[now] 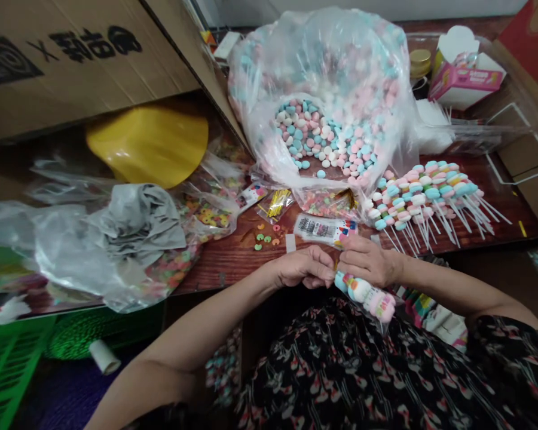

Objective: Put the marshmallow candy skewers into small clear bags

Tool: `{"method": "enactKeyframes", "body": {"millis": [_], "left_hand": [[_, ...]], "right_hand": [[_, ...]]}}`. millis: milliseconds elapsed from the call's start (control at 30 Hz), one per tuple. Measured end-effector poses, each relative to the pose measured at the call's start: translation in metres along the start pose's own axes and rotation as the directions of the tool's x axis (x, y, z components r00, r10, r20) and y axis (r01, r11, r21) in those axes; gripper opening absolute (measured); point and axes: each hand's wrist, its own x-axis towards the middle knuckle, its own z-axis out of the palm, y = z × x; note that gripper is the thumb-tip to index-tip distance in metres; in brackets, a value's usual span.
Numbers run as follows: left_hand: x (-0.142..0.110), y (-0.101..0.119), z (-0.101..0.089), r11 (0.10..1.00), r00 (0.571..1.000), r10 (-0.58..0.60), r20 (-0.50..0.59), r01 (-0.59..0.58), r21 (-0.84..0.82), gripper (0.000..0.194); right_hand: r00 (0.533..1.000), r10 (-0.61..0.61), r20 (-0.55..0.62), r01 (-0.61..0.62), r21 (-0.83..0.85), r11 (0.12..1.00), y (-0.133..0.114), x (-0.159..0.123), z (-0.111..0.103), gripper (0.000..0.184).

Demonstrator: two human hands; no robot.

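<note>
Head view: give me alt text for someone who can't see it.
Two bare hands, left and right, meet at one end of a wrapped candy stack by the table's front edge. Beyond are a big clear bag of pastel candies and, at right, a pile of candy sticks.

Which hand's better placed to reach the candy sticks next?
Right hand, probably: it's nearer the candy sticks, which lie on its side. The left hand is farther across; both are at the bagged candy.
</note>
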Motion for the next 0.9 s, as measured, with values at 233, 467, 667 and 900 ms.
{"method": "enactKeyframes", "body": {"millis": [233,467,667,900], "left_hand": [[0.000,0.027,0.003,0.967,0.973,-0.115,0.200,0.064,0.247,0.025],[0.014,0.026,-0.005,0.942,0.997,0.042,0.065,-0.062,0.329,0.021],[0.005,0.061,-0.012,0.837,0.955,0.273,-0.114,-0.177,0.517,0.017],[-0.023,0.059,0.031,0.488,0.669,0.704,-0.236,-0.214,0.846,0.011]], "right_hand": [[0.975,-0.183,-0.127,0.196,0.098,0.976,0.006,0.012,-0.014,0.014],[0.955,-0.257,0.147,0.254,0.035,0.967,0.009,0.023,-0.023,0.019],[0.963,-0.115,0.243,0.164,-0.194,0.967,0.021,0.035,-0.031,0.024],[0.931,0.350,0.103,-0.305,-0.308,0.901,0.050,0.033,-0.028,0.023]]}}
